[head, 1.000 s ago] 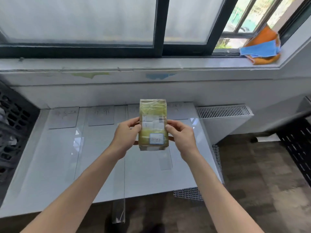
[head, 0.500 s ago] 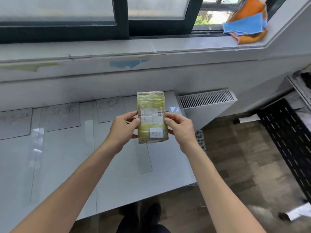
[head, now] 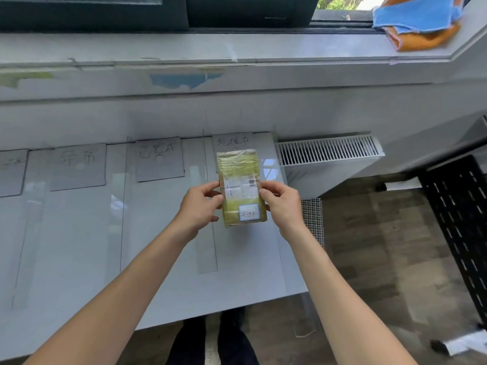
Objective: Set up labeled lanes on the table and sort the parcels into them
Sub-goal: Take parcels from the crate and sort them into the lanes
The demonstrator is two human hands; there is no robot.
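Note:
A yellowish tape-wrapped parcel [head: 241, 187] with a shipping label and a small blue-edged sticker is held above the white table [head: 79, 246]. My left hand [head: 197, 209] grips its left edge and my right hand [head: 283, 206] grips its right edge. The parcel hovers over the rightmost lane, just below that lane's handwritten label sheet [head: 232, 140]. Two more label sheets, one in the middle [head: 159, 159] and one further left [head: 77, 167], lie along the table's back edge. Strips of clear tape [head: 207, 233] mark the lane borders.
A white radiator [head: 329, 159] stands right of the table. A black perforated rack [head: 458, 219] is at the far right. Blue and orange cloths [head: 419, 22] lie on the windowsill. A piece of wire mesh [head: 312, 219] sticks out beyond the table's right edge.
The view has swung right and down. The parcel, held in both hands, now sits over the rightmost lane, whose label has come into view.

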